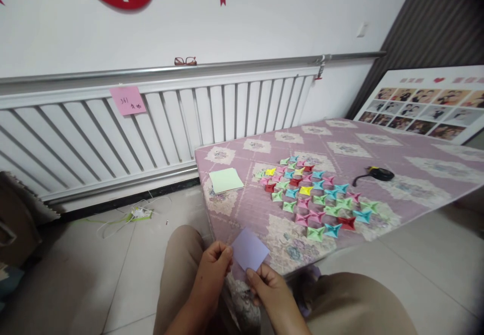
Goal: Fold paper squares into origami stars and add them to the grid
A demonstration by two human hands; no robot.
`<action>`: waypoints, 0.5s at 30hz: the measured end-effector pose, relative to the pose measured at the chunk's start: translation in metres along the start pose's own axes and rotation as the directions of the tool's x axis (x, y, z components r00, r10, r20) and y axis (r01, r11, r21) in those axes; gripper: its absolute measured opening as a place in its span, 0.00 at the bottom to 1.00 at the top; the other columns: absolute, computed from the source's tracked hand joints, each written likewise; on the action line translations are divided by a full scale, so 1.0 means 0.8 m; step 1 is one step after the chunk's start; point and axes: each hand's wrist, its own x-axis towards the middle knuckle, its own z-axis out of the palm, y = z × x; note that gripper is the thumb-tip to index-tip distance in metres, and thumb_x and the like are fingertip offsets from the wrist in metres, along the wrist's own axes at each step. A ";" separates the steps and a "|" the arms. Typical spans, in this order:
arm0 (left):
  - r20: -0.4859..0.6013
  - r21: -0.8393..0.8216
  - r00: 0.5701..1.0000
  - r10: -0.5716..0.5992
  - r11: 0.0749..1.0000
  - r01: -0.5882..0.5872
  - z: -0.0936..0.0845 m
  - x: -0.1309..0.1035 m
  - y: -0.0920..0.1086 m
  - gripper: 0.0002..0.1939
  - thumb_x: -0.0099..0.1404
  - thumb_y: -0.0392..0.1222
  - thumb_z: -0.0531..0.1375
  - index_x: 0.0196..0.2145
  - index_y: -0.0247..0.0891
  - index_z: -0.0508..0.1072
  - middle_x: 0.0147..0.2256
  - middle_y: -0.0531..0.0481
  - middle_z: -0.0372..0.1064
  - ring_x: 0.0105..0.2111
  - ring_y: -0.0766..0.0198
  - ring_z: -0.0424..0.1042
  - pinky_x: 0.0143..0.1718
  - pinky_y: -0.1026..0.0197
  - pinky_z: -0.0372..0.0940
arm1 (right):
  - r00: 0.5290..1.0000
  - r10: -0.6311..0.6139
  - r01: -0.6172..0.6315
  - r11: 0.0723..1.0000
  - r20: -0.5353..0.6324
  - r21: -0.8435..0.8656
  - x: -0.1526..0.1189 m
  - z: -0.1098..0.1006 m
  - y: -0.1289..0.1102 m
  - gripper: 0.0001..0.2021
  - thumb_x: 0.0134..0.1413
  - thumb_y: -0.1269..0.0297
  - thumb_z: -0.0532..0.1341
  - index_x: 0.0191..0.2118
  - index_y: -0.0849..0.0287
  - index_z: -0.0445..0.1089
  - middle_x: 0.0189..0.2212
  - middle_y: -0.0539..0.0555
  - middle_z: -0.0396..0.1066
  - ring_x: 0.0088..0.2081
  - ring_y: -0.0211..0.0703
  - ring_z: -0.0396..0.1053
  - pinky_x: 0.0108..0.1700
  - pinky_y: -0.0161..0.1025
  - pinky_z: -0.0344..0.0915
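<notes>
A light purple square of paper (250,248) is held over the near corner of the table, with no crease that I can make out. My right hand (269,288) pinches its lower corner, thumb on top. At the left corner, my left hand (215,267) is closed, its thumb and fingertips pinching the edge. Beyond the paper, many small folded paper pieces with pointed corners (306,190) stand in rows, coloured green, blue, pink, red and yellow. A stack of pale green paper squares (226,180) lies at the table's left edge.
A floral purple cloth covers the table (245,214). A black tape measure (380,173) lies toward its right side. Behind are a white radiator (223,110) with a pink note (127,101), glasses (185,61) on a pipe, and a photo board (427,104). A power strip (139,214) is on the floor.
</notes>
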 end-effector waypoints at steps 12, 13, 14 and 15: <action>0.219 -0.139 0.966 -0.140 0.975 0.173 0.024 0.005 -0.026 0.18 0.48 0.48 0.67 0.30 0.32 0.71 0.22 0.56 0.62 0.20 0.72 0.55 0.22 0.67 0.50 | 0.999 0.025 -0.024 0.999 0.025 -0.041 0.001 -0.003 0.001 0.23 0.38 0.40 0.62 0.21 0.57 0.62 0.16 0.44 0.57 0.20 0.32 0.52 0.22 0.31 0.53; 0.204 -0.198 0.966 -0.157 0.960 0.198 0.029 0.003 -0.025 0.18 0.47 0.48 0.68 0.30 0.32 0.71 0.21 0.55 0.62 0.20 0.72 0.56 0.23 0.66 0.51 | 0.999 0.030 -0.027 0.998 0.044 -0.049 0.001 -0.004 0.000 0.23 0.38 0.39 0.62 0.22 0.58 0.63 0.17 0.44 0.57 0.20 0.33 0.52 0.22 0.31 0.53; 0.191 -0.261 0.966 -0.175 0.940 0.222 0.034 0.001 -0.024 0.19 0.45 0.48 0.69 0.30 0.32 0.71 0.22 0.55 0.63 0.20 0.71 0.57 0.24 0.66 0.52 | 0.998 0.031 -0.028 0.998 0.059 -0.053 0.002 -0.004 0.000 0.23 0.37 0.39 0.62 0.22 0.58 0.63 0.17 0.44 0.58 0.20 0.33 0.52 0.22 0.31 0.53; 0.183 -0.318 0.964 -0.193 0.916 0.243 0.038 -0.001 -0.021 0.20 0.44 0.48 0.70 0.31 0.32 0.71 0.23 0.54 0.64 0.21 0.70 0.59 0.25 0.66 0.53 | 0.997 0.028 -0.024 0.998 0.069 -0.056 0.003 -0.004 0.000 0.23 0.37 0.39 0.62 0.22 0.58 0.63 0.17 0.44 0.57 0.20 0.33 0.52 0.22 0.31 0.52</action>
